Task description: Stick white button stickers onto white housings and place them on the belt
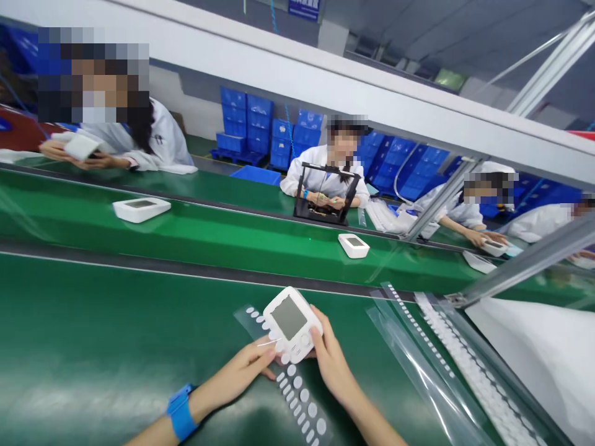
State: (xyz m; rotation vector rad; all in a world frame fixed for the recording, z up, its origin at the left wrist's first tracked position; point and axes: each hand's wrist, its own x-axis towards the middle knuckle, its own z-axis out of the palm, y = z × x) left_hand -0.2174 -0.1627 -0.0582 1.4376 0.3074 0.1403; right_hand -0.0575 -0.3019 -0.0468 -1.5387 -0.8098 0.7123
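Observation:
A white boxy device with a grey screen [289, 317] and small buttons is held tilted above the green work surface, screen facing up. My right hand [332, 356] grips its right side, thumb on the front near the buttons. At its lower left corner is my left hand [248, 370], a blue band on the wrist, with thumb and fingers pinched together. What the left fingertips hold is too small to tell. Beneath the device and the left fingers lies a clear strip of round and oval white stickers [304, 394], partly hidden by them.
To the right lie clear sticker strips [421, 331] and a white sheet [534, 359]. Beyond a dark rail runs a green conveyor belt [255, 238] carrying similar white devices [142, 209]. A metal post [525, 266] slants at right. Several co-workers sit across the belt, blue crates [246, 121] behind them.

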